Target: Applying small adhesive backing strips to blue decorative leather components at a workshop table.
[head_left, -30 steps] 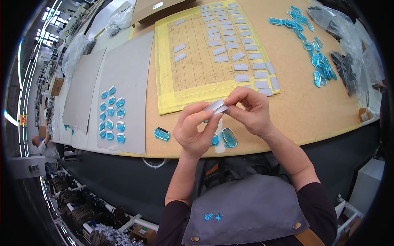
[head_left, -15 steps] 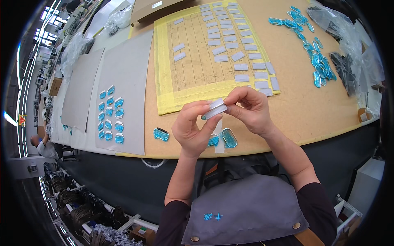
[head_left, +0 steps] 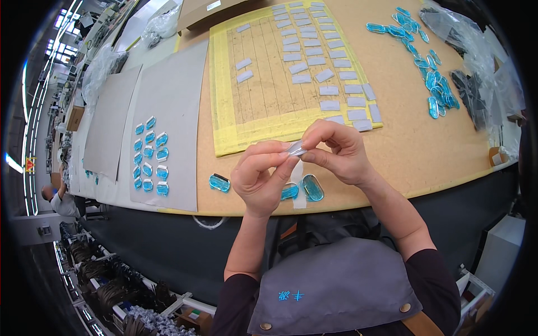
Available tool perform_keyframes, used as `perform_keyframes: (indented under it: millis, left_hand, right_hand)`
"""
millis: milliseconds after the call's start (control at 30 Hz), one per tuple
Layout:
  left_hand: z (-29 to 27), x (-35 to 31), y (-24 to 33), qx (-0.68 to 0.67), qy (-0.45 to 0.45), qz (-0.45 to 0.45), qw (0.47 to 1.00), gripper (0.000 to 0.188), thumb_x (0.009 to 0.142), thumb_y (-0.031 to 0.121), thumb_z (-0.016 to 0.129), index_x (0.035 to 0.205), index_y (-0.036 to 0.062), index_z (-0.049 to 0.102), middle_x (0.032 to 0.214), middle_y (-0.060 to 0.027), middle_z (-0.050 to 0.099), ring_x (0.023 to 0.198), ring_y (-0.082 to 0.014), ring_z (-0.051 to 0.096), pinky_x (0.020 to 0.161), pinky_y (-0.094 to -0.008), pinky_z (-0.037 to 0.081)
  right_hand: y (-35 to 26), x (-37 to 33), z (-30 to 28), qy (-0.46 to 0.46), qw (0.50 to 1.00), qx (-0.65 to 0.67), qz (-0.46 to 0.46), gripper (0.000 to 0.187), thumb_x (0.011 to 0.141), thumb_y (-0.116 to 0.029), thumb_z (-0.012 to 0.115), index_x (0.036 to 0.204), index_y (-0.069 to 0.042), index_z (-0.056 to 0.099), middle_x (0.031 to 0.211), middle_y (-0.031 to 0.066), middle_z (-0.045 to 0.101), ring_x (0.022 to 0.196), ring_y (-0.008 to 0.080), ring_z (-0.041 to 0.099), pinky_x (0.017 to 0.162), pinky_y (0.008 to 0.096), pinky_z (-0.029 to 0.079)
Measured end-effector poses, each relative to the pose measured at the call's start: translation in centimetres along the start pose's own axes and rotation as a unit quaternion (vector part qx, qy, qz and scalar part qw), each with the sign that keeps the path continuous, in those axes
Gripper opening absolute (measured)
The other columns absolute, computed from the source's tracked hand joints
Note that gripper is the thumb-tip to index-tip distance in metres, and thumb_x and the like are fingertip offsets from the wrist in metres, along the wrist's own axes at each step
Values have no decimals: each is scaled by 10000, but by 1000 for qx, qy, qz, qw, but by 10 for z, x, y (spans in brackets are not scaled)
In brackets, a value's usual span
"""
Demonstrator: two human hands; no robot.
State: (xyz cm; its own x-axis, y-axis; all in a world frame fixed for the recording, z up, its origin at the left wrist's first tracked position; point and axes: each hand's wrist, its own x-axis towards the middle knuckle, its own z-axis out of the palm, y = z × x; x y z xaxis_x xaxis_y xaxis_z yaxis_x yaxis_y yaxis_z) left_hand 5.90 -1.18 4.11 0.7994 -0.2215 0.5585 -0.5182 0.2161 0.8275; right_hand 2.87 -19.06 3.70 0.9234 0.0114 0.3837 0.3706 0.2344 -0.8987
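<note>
Both my hands meet above the near edge of the table, pinching one small silvery-grey strip [head_left: 296,149] between fingertips and thumbs. My left hand [head_left: 259,175] holds its left end; my right hand [head_left: 339,152] grips the right end. The fingers cover much of the strip. Below them on the table lie two shiny blue oval pieces [head_left: 313,188] beside a whitish patch of tape [head_left: 300,201]. Left of my left hand rests another blue piece with a dark strip along its edge [head_left: 219,183]. Ahead, a yellow-bordered board [head_left: 224,144] carries rows of flat grey strips [head_left: 329,105].
On the left, a grey sheet [head_left: 176,84] bears several blue pieces with pale strips [head_left: 162,187]. Blue ovals [head_left: 440,92] are heaped at far right, near clear plastic bags [head_left: 493,73]. A cardboard box [head_left: 224,11] stands at the back. Another person [head_left: 64,201] is far left.
The strip has tilted and now looks narrower between my fingers. My left hand has shifted slightly left. A teal bit under the strip no longer shows.
</note>
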Motion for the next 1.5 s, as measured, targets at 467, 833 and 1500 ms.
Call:
perform_keyframes:
  millis: [467, 833, 1500]
  left_hand:
    - [11, -7, -4, -40, 29, -32, 998, 210, 797, -122, 703, 939, -2, 604, 1004, -139, 631, 911, -181, 628, 770, -267, 536]
    - [10, -3, -8, -7, 11, 4, 1000, 213, 797, -122, 703, 942, 2, 608, 1005, -140, 633, 909, -183, 628, 776, -276, 535]
    - [23, -2, -5, -67, 42, -11, 997, 220, 810, -118, 690, 933, 29, 583, 982, -118, 611, 876, -155, 606, 737, -248, 507]
  right_hand:
    - [-5, -4, 13, 79, 980, 148, 111, 191, 898, -27, 677, 1069, 5, 601, 977, 39, 639, 911, 75, 607, 829, 232, 508]
    - [-4, -2, 5, 31, 973, 149, 172, 150, 912, -84, 683, 1014, 14, 634, 952, 48, 682, 878, 84, 637, 781, 226, 526]
    - [0, -8, 8, 60, 984, 120, 114, 108, 909, -63, 681, 989, -1, 644, 916, 28, 672, 824, 63, 615, 715, 209, 498]
